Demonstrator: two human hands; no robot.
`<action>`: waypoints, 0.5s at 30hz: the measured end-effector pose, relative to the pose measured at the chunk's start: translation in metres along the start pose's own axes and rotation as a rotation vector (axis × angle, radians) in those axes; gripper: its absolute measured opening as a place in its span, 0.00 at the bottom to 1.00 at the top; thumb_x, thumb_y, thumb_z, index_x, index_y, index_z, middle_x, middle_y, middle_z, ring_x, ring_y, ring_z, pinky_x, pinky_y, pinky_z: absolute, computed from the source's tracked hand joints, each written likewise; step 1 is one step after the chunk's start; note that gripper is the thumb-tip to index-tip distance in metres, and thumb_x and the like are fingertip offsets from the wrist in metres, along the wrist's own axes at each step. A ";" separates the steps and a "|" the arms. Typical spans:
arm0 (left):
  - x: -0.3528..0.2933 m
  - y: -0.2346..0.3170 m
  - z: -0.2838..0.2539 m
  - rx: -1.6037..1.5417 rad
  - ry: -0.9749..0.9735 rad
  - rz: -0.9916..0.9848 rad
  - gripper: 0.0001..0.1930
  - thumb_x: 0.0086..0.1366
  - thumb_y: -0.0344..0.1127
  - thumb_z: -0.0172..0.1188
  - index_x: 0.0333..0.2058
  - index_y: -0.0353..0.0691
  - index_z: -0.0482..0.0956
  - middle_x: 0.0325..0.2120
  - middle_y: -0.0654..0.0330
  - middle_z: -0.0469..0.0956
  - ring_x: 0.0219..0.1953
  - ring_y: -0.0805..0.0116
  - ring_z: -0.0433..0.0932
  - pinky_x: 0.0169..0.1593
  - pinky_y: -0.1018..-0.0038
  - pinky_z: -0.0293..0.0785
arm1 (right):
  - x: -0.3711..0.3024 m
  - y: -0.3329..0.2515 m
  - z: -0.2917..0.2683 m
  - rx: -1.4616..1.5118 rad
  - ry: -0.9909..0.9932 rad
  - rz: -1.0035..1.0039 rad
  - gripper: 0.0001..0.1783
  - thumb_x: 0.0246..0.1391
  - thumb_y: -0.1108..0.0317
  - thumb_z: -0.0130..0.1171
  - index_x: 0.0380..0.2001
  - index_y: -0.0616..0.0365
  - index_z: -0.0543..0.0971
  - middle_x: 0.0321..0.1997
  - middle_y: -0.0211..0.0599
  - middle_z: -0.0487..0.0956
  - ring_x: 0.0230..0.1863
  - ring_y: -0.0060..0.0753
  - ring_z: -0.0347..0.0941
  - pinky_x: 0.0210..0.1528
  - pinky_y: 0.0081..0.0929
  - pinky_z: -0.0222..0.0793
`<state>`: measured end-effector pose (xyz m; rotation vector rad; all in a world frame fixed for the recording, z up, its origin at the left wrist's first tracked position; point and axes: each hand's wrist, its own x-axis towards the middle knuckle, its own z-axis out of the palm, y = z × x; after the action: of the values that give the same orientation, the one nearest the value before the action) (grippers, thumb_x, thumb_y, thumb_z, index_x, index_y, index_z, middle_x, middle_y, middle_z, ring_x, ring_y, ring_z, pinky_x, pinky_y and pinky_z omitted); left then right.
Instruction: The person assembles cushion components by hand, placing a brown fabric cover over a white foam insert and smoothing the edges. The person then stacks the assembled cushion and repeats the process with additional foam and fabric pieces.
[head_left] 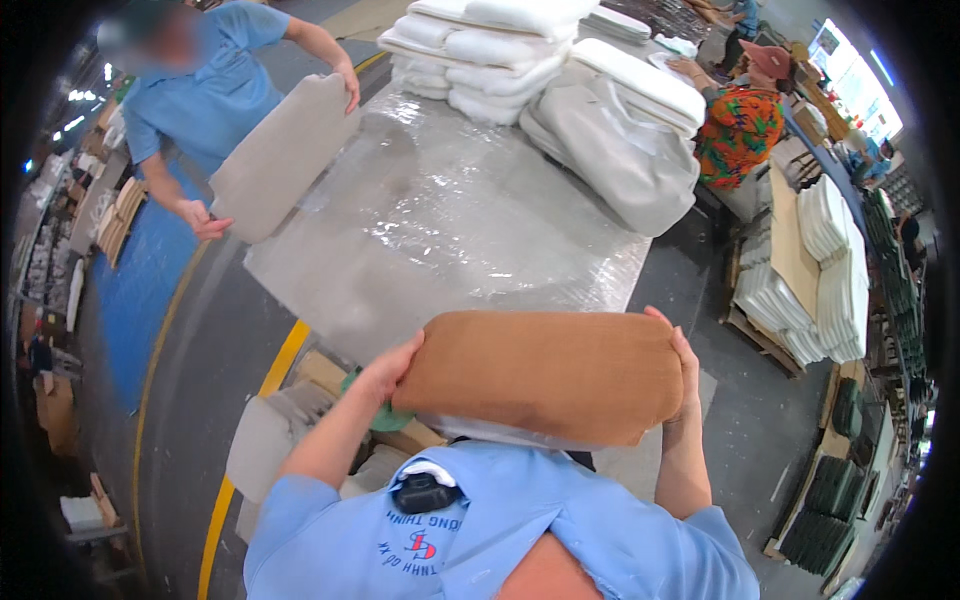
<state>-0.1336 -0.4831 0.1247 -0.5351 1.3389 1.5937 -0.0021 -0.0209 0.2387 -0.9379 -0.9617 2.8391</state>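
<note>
A brown upholstered cushion (pixel 540 370), oblong with rounded corners, is held crosswise close to my chest. My left hand (pixel 397 364) grips its left end and my right hand (pixel 684 360) grips its right end, the fingers partly hidden behind the edges. Beyond the cushion lies the near part of a table (pixel 480 230) wrapped in shiny clear plastic. At the far left of that table a co-worker in a blue shirt holds a flat beige-grey padded panel (pixel 285 160) by two of its ends.
White padded pieces (pixel 480 45) are piled on the table's far side, beside a grey-covered cushion (pixel 610 150). Beige cushions (pixel 270 440) lie low at my left. A pallet of white stacks (pixel 800 280) stands right; another person works behind it. Dark green pieces (pixel 830 510) lie lower right.
</note>
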 end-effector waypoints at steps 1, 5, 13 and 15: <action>-0.003 0.013 -0.013 0.072 0.048 0.016 0.33 0.78 0.65 0.50 0.64 0.44 0.78 0.60 0.57 0.82 0.57 0.62 0.83 0.62 0.58 0.78 | 0.002 0.014 -0.008 -0.024 0.050 0.066 0.35 0.72 0.39 0.48 0.62 0.60 0.74 0.61 0.50 0.79 0.63 0.53 0.76 0.68 0.52 0.71; -0.025 0.119 -0.009 0.281 0.165 0.174 0.23 0.80 0.53 0.49 0.62 0.48 0.81 0.57 0.63 0.84 0.57 0.68 0.81 0.59 0.62 0.78 | 0.000 0.078 -0.053 -0.207 0.059 0.113 0.30 0.63 0.50 0.63 0.61 0.60 0.77 0.57 0.46 0.83 0.58 0.45 0.82 0.61 0.47 0.79; 0.013 0.228 0.057 0.090 -0.042 0.568 0.27 0.77 0.60 0.53 0.63 0.49 0.80 0.57 0.56 0.82 0.59 0.61 0.80 0.62 0.59 0.76 | 0.015 0.179 -0.028 -0.197 -0.101 0.518 0.33 0.77 0.43 0.45 0.71 0.55 0.69 0.71 0.46 0.74 0.68 0.44 0.75 0.68 0.50 0.74; 0.049 0.229 0.072 0.078 -0.055 0.481 0.32 0.77 0.62 0.51 0.66 0.44 0.77 0.61 0.53 0.79 0.61 0.58 0.78 0.67 0.60 0.71 | 0.013 0.189 -0.027 -0.222 -0.157 0.628 0.34 0.78 0.41 0.43 0.72 0.55 0.69 0.72 0.46 0.75 0.66 0.44 0.76 0.67 0.50 0.74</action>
<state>-0.3355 -0.3860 0.2228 -0.1197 1.5588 1.9115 0.0357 -0.1575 0.1097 -1.2418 -1.1959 3.4120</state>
